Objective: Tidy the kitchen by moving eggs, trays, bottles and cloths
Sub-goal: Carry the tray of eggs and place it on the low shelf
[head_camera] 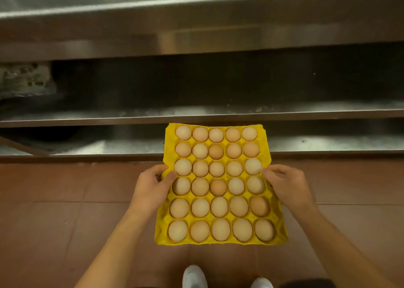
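A yellow egg tray (276, 233) full of several pale brown eggs (216, 169) hangs level in front of me, above the floor. My left hand (150, 189) grips its left edge, thumb on top near the third row. My right hand (286, 185) holds the right edge the same way. The tray's far end reaches over the front lip of the lowest steel shelf (328, 143).
A steel counter (196, 25) spans the top, with a dark middle shelf (284, 110) under it. Some crumpled packaging (24, 80) sits at the left of that shelf. Red-brown floor tiles (54, 211) lie below; my white shoes (194, 276) show at the bottom.
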Available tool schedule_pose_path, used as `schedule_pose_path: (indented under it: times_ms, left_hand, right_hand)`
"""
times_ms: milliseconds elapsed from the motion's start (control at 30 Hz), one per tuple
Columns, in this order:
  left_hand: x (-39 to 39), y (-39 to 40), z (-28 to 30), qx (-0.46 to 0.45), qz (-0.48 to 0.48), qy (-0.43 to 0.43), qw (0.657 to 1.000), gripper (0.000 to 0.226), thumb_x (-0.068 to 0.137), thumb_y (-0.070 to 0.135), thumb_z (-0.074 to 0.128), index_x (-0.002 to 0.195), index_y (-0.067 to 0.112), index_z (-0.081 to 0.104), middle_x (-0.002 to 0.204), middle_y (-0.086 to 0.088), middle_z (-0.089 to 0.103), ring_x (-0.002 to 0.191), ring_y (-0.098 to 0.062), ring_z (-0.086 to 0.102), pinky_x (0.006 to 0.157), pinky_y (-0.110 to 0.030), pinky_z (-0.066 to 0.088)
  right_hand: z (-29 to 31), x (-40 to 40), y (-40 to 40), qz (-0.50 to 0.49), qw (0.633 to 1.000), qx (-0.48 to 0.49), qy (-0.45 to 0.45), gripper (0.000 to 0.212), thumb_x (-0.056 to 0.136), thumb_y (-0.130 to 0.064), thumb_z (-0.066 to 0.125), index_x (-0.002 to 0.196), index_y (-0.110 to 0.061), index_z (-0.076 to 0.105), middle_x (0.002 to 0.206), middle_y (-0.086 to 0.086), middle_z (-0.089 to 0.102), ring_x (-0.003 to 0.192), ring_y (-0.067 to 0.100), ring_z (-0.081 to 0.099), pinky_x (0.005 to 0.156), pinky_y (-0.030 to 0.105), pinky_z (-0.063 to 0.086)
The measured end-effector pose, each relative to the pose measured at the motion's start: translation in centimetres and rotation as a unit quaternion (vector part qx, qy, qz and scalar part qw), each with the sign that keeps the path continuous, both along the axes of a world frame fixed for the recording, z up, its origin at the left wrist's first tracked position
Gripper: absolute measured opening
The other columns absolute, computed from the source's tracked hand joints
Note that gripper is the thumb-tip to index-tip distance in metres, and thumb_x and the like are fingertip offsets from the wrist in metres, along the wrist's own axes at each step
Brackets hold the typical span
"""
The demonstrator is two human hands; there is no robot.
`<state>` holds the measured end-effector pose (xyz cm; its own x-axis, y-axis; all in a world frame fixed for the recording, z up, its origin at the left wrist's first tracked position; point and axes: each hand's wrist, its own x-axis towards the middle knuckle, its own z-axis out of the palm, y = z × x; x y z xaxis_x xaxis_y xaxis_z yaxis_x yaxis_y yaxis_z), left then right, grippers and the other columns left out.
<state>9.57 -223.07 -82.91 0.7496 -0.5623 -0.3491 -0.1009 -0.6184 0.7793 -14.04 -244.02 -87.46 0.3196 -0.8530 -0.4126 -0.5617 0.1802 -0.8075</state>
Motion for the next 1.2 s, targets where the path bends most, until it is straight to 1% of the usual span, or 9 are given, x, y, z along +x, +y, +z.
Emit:
schedule_pose_path:
  times_ms: [133, 300, 467, 633, 767, 833, 967, 1100, 1200]
  left_hand:
    - [0.1, -1.6, -5.5, -0.006, -0.003, 0.003, 1.000, 0.015, 0.093, 0.017, 0.069, 0.083, 0.027, 0.071, 0.088, -0.004, 0.074, 0.066, 0.003, 0.058, 0.066, -0.020, 0.047]
    - [1.1, -3.9, -10.8, -0.030, -0.013, -0.001, 0.999, 0.015, 0.094, 0.015, 0.068, 0.085, 0.027, 0.071, 0.087, 0.003, 0.074, 0.067, 0.008, 0.060, 0.062, -0.011, 0.046]
    - [2.7, -5.9, -15.0, -0.058, -0.014, 0.005, 0.998, 0.020, 0.093, 0.013, 0.068, 0.081, 0.029, 0.067, 0.073, 0.009, 0.070, 0.070, 0.001, 0.061, 0.064, -0.014, 0.047]
    - [4.5, -7.4, -19.1, -0.048, 0.026, 0.045, 0.997, 0.010, 0.092, 0.020, 0.072, 0.093, 0.025, 0.063, 0.100, -0.001, 0.066, 0.100, -0.022, 0.062, 0.095, -0.042, 0.050]
    - [4.7, -8.3, -20.6, -0.040, 0.029, 0.070, 0.996, 0.015, 0.092, 0.017, 0.071, 0.090, 0.029, 0.062, 0.094, 0.004, 0.063, 0.096, -0.021, 0.060, 0.091, -0.037, 0.048]
    - [4.8, -8.4, -21.1, -0.039, 0.034, 0.089, 0.995, 0.014, 0.091, 0.018, 0.072, 0.102, 0.023, 0.066, 0.101, 0.000, 0.065, 0.103, -0.023, 0.061, 0.096, -0.037, 0.047]
    - [5.2, -8.5, -22.3, -0.018, 0.027, 0.106, 0.994, 0.040, 0.089, 0.020, 0.074, 0.127, 0.016, 0.064, 0.120, -0.007, 0.065, 0.117, -0.026, 0.061, 0.106, -0.043, 0.047]
    - [5.7, -8.9, -23.2, -0.016, 0.025, 0.115, 0.993, 0.048, 0.087, 0.016, 0.075, 0.133, 0.012, 0.061, 0.124, -0.012, 0.062, 0.109, -0.026, 0.061, 0.100, -0.038, 0.050]
    - [5.8, -8.9, -23.4, -0.034, 0.042, 0.144, 0.988, 0.048, 0.088, 0.018, 0.075, 0.133, 0.013, 0.060, 0.122, -0.008, 0.062, 0.102, -0.021, 0.060, 0.085, -0.030, 0.048]
  right_hand:
    - [-5.4, 0.2, -1.6, -0.005, 1.000, -0.002, -0.008, 0.011, 0.081, -0.028, 0.076, 0.089, -0.021, 0.077, 0.083, -0.007, 0.076, 0.084, 0.011, 0.070, 0.078, 0.034, 0.057]
    - [-10.2, 0.9, -3.3, 0.004, 1.000, -0.022, -0.005, 0.008, 0.083, -0.028, 0.075, 0.075, -0.027, 0.073, 0.072, -0.014, 0.073, 0.074, 0.004, 0.067, 0.067, 0.027, 0.051]
    - [-14.4, 2.1, -5.2, 0.013, 0.999, -0.040, 0.008, 0.010, 0.083, -0.030, 0.073, 0.084, -0.021, 0.077, 0.079, -0.009, 0.075, 0.081, 0.010, 0.069, 0.075, 0.034, 0.055]
    - [-17.5, 4.0, -7.5, 0.037, 0.997, -0.060, 0.028, 0.017, 0.087, -0.032, 0.069, 0.091, -0.019, 0.078, 0.091, -0.004, 0.074, 0.090, 0.016, 0.067, 0.083, 0.038, 0.054]
    - [-19.5, 4.6, -8.3, 0.039, 0.997, -0.047, 0.053, 0.022, 0.088, -0.036, 0.067, 0.096, -0.018, 0.078, 0.095, -0.001, 0.074, 0.093, 0.019, 0.066, 0.086, 0.040, 0.054]
    - [-20.1, 4.8, -8.5, 0.034, 0.997, -0.041, 0.054, 0.022, 0.088, -0.036, 0.067, 0.095, -0.018, 0.078, 0.094, -0.001, 0.074, 0.094, 0.021, 0.067, 0.086, 0.041, 0.054]
    - [-21.1, 4.9, -8.7, 0.021, 0.997, -0.035, 0.058, 0.019, 0.089, -0.034, 0.067, 0.090, -0.018, 0.076, 0.092, 0.000, 0.073, 0.093, 0.022, 0.066, 0.084, 0.038, 0.053]
    - [-21.8, 5.2, -9.0, 0.007, 0.998, -0.030, 0.059, 0.022, 0.089, -0.033, 0.067, 0.071, -0.020, 0.072, 0.082, 0.000, 0.072, 0.084, 0.023, 0.065, 0.081, 0.040, 0.052]
    - [-21.6, 5.4, -9.2, 0.005, 0.998, -0.026, 0.057, 0.034, 0.090, -0.032, 0.065, 0.067, -0.007, 0.070, 0.069, 0.004, 0.064, 0.071, 0.021, 0.057, 0.069, 0.036, 0.047]
